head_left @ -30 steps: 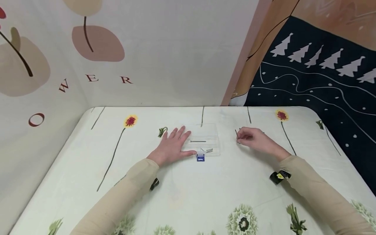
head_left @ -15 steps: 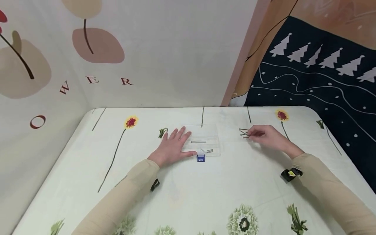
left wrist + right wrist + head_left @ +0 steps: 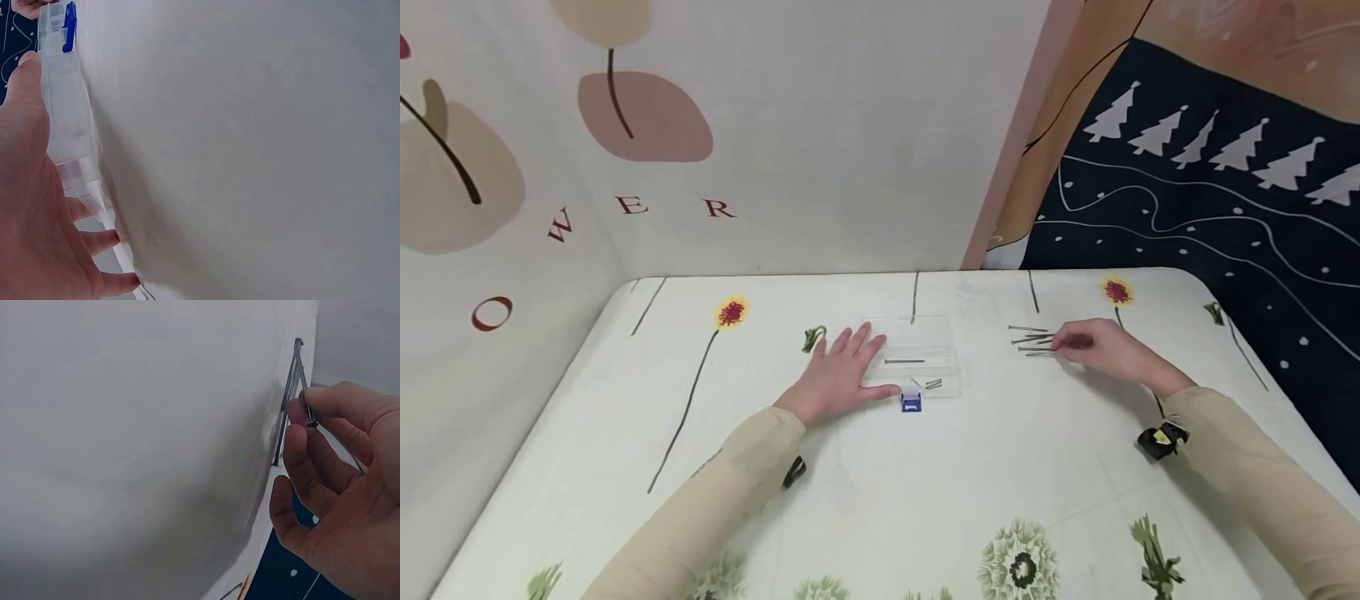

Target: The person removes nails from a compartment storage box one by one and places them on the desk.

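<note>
My left hand (image 3: 838, 379) rests with spread, straight fingers on the left side of a clear plastic box (image 3: 953, 379) with a blue latch (image 3: 911, 402). One long nail (image 3: 905, 361) lies in the box's middle compartment, and several short nails (image 3: 933, 384) lie in the front one. Farther right, my right hand (image 3: 1097, 343) is over a small group of long nails (image 3: 1030, 327) on the cloth. In the right wrist view the thumb and forefinger of that hand (image 3: 344, 462) pinch a nail (image 3: 304, 372), its flat head towards the palm.
A white flower-printed cloth (image 3: 925, 500) covers the table. Behind it hangs a pale printed curtain (image 3: 850, 167), with a dark tree-patterned cloth (image 3: 1187, 208) at the right. A black strap (image 3: 1162, 440) sits on the right wrist.
My right hand has moved to the right, away from the box, bringing several long nails on the cloth into view. The left hand and the box have stayed put.
</note>
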Tool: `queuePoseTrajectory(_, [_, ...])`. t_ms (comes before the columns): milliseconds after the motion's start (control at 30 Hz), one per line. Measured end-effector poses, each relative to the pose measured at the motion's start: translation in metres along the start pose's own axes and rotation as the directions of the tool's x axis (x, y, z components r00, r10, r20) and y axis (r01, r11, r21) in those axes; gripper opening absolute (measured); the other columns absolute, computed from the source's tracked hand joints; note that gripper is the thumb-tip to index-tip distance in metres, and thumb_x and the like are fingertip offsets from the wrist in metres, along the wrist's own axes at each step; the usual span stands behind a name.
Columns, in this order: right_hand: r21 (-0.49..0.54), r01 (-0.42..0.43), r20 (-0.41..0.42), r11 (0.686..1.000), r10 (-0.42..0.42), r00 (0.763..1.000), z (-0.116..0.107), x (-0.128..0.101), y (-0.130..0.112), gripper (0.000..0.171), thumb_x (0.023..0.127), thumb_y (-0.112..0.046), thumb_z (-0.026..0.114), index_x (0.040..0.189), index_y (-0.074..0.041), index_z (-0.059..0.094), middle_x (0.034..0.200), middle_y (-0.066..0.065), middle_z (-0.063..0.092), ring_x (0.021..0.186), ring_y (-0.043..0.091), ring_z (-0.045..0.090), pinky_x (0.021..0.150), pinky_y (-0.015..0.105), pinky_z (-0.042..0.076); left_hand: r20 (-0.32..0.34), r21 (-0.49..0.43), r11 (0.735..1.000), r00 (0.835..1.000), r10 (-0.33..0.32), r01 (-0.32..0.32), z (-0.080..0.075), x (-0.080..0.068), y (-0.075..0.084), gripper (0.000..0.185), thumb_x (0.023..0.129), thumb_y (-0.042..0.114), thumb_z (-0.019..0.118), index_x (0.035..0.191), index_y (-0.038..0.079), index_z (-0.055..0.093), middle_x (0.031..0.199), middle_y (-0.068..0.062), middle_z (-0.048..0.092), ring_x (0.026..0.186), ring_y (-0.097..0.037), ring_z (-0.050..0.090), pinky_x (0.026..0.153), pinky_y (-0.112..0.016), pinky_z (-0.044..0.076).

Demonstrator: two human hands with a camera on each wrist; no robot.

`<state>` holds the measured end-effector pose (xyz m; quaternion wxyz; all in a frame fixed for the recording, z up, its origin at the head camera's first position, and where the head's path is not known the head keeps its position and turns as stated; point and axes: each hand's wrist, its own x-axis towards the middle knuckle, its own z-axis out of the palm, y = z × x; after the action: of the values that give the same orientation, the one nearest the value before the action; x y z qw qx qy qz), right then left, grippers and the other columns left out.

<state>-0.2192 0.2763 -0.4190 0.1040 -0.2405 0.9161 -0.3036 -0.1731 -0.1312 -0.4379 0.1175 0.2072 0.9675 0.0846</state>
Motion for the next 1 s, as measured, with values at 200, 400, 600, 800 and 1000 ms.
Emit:
queuePoseTrajectory(200, [-0.014, -0.016, 0.008, 1.0, 0.016, 1.0, -0.003, -0.001, 0.01, 0.011, 0.088, 0.002, 0.067, 0.097, -0.004, 0.071, 0.095, 0.006, 0.069, 0.084, 0.018, 0.058, 0.073, 0.026, 0.048, 0.006, 0.001, 1.0, 1.0, 0.0, 0.0, 0.0, 0.0, 0.0, 0.09, 0.088, 0.073, 0.041, 0.156, 0.017, 0.02, 0.161, -0.011, 0.006, 0.144, -0.038, 0.01, 0.109, -0.064, 0.009])
queuePoseTrajectory(400, [-0.025, -0.038, 0.002, 0.999, 0.038, 0.999, -0.003, 0.001, 0.013, 0.011, 0.088, 0.0, 0.067, 0.099, -0.003, 0.07, 0.095, 0.007, 0.068, 0.085, 0.021, 0.059, 0.075, 0.031, 0.05, 0.003, 0.008, 1.0, 1.0, -0.001, 0.001, 0.0, 0.0, 0.0, 0.09, 0.089, 0.073, 0.041, 0.156, 0.017, 0.02, 0.161, -0.011, 0.007, 0.144, -0.038, 0.01, 0.109, -0.064, 0.009])
queuePoseTrajectory(600, [-0.046, -0.06, -0.033, 0.997, 0.058, 0.998, -0.003, 0.003, 0.015, 0.012, 0.087, 0.001, 0.066, 0.1, 0.0, 0.068, 0.092, 0.007, 0.067, 0.084, 0.022, 0.06, 0.074, 0.033, 0.05, -0.001, 0.002, 1.0, 1.0, 0.003, -0.003, 0.0, 0.0, 0.0, 0.09, 0.089, 0.073, 0.04, 0.156, 0.017, 0.02, 0.161, -0.011, 0.007, 0.144, -0.038, 0.01, 0.109, -0.064, 0.009])
queuePoseTrajectory(800, [-0.049, -0.092, -0.049, 0.995, 0.09, 0.995, -0.004, 0.002, 0.017, 0.014, 0.088, -0.001, 0.066, 0.101, 0.001, 0.066, 0.092, 0.008, 0.066, 0.085, 0.023, 0.06, 0.073, 0.034, 0.049, 0.0, -0.001, 1.0, 1.0, -0.001, 0.001, 0.0, 0.0, 0.0, 0.09, 0.088, 0.073, 0.041, 0.156, 0.017, 0.021, 0.161, -0.011, 0.007, 0.144, -0.038, 0.01, 0.11, -0.064, 0.009])
queuePoseTrajectory(1000, [-0.041, -0.097, -0.07, 0.994, 0.094, 0.993, -0.005, -0.001, 0.019, 0.015, 0.088, -0.001, 0.065, 0.103, 0.001, 0.066, 0.094, 0.009, 0.066, 0.088, 0.026, 0.06, 0.079, 0.041, 0.05, -0.005, 0.004, 1.0, 1.0, 0.001, 0.0, 0.001, 0.0, 0.0, 0.09, 0.088, 0.074, 0.041, 0.156, 0.018, 0.021, 0.161, -0.011, 0.007, 0.144, -0.038, 0.01, 0.11, -0.063, 0.009])
